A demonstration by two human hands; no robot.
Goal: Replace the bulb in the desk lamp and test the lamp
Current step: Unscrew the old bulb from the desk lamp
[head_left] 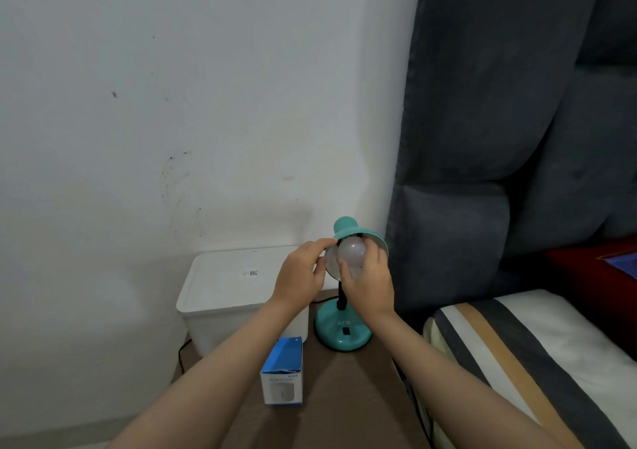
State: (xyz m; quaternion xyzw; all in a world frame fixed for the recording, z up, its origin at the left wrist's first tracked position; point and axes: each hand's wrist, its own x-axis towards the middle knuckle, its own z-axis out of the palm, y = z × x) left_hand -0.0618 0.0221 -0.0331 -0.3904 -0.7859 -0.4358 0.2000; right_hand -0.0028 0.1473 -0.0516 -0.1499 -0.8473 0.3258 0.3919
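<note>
A teal desk lamp stands on a brown surface, its round base (343, 332) near the wall and its shade (348, 228) tilted toward me. A white bulb (350, 250) sits in the mouth of the shade. My right hand (370, 281) wraps its fingers around the bulb from below and from the right. My left hand (303, 274) pinches the left rim of the shade between thumb and fingers. A blue and white bulb box (282, 371) stands upright on the surface in front of the lamp.
A white lidded plastic bin (220, 286) sits left of the lamp against the white wall. A dark grey padded headboard (482, 172) rises on the right, with a striped mattress (517, 362) below it. A black cord (181, 353) runs down beside the bin.
</note>
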